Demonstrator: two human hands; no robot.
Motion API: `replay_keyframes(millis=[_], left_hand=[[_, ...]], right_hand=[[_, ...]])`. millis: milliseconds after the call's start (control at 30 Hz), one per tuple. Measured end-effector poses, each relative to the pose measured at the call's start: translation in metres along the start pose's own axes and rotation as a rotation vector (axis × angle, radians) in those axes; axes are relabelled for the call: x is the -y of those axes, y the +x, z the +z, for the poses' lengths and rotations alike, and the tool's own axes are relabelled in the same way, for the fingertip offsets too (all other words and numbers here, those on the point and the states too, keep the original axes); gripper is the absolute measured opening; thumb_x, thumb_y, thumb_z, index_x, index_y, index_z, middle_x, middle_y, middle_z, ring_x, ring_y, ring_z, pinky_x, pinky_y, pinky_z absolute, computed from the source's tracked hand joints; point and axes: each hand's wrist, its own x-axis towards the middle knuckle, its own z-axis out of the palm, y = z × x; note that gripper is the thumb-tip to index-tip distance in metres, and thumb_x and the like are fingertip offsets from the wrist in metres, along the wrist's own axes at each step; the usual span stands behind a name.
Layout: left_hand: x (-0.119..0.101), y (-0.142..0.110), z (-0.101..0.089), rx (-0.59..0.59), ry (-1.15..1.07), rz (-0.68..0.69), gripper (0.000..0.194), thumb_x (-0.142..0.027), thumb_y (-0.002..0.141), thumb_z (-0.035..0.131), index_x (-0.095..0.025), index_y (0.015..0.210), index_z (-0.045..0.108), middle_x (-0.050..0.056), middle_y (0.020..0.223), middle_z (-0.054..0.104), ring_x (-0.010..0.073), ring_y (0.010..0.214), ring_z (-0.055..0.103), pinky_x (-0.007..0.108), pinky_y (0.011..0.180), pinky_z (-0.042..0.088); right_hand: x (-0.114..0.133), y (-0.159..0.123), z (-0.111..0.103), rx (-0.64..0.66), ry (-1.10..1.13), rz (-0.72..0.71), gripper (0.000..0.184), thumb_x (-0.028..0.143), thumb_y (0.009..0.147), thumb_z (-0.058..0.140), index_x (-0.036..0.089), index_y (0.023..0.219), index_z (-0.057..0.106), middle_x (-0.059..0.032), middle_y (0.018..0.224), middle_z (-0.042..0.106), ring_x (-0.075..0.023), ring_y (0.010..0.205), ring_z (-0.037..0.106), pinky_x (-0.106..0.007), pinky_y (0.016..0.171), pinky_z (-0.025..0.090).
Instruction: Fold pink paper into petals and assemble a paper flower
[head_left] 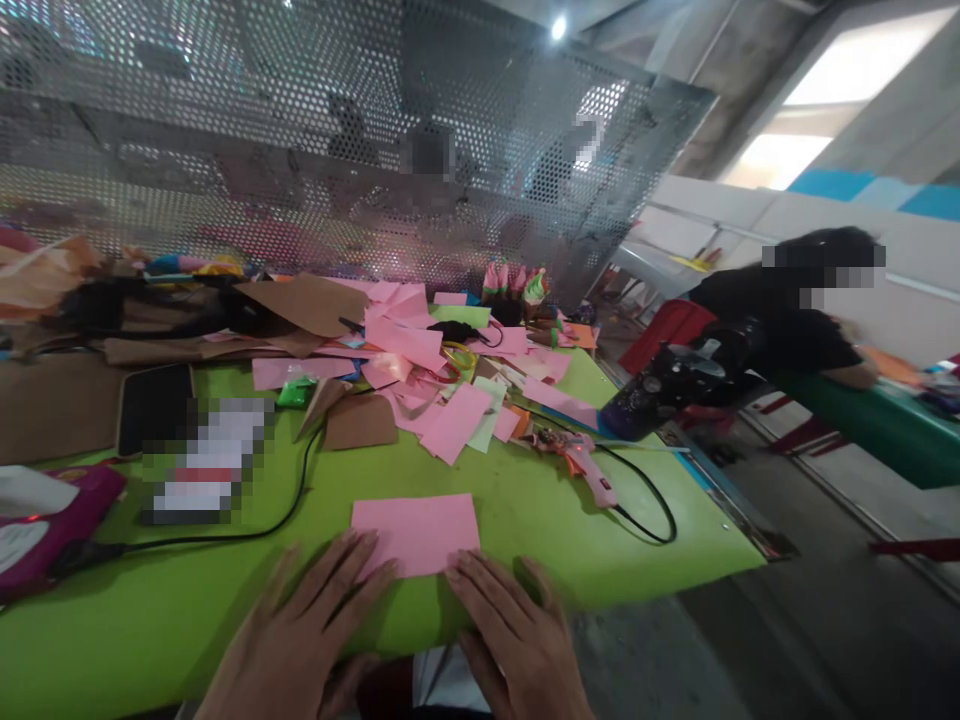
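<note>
Flat on the green table lies a pink paper rectangle [420, 530]. The fingertips of my left hand [307, 620] rest on its lower left corner, with the fingers stretched out. At its lower right corner are the fingertips of my right hand [506, 625], whose fingers are also extended. Neither hand grips the paper. Beyond it and to the right, a pink hot glue gun [589, 470] lies on the table with a black cable looping from its handle. More pink paper pieces [457, 420] are heaped behind.
A purple power strip [56, 535] with a black cord is at the left, near a dark phone [154, 405]. Brown paper [360, 420] and scraps fill the back, before a perforated metal panel [300, 150]. A dark bottle [645, 395] stands at the right edge; a person sits beyond.
</note>
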Motion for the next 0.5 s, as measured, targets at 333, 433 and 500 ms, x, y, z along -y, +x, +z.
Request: replay_keyframes(millis=[333, 433, 500], left_hand=[[0.007, -0.021, -0.005, 0.052, 0.022, -0.053, 0.057, -0.033, 0.085, 0.049, -0.029, 0.142, 0.044, -0.003, 0.145, 0.050, 0.0221, 0.130, 0.047, 0.043, 0.115, 0.014], [0.008, -0.020, -0.003, 0.012, 0.004, -0.035, 0.054, -0.035, 0.086, 0.048, -0.026, 0.140, 0.047, -0.002, 0.142, 0.055, 0.0207, 0.129, 0.048, 0.040, 0.117, 0.009], [0.008, -0.020, 0.000, -0.025, 0.009, -0.021, 0.053, -0.036, 0.087, 0.049, -0.024, 0.138, 0.050, -0.001, 0.140, 0.057, 0.0208, 0.128, 0.049, 0.039, 0.118, 0.008]], right_hand=[[-0.005, -0.005, 0.004, -0.052, -0.010, -0.014, 0.057, 0.020, 0.093, 0.052, 0.020, 0.147, 0.035, -0.0066, 0.143, 0.052, -0.0221, 0.131, 0.049, -0.045, 0.119, 0.009], [-0.010, -0.009, 0.004, -0.072, 0.010, -0.003, 0.057, 0.021, 0.092, 0.054, 0.020, 0.146, 0.037, -0.0071, 0.139, 0.056, -0.0232, 0.128, 0.052, -0.044, 0.117, 0.012], [-0.015, -0.006, 0.002, -0.123, 0.035, 0.026, 0.055, 0.020, 0.091, 0.055, 0.021, 0.144, 0.041, -0.0065, 0.132, 0.062, -0.0240, 0.122, 0.056, -0.045, 0.114, 0.020]])
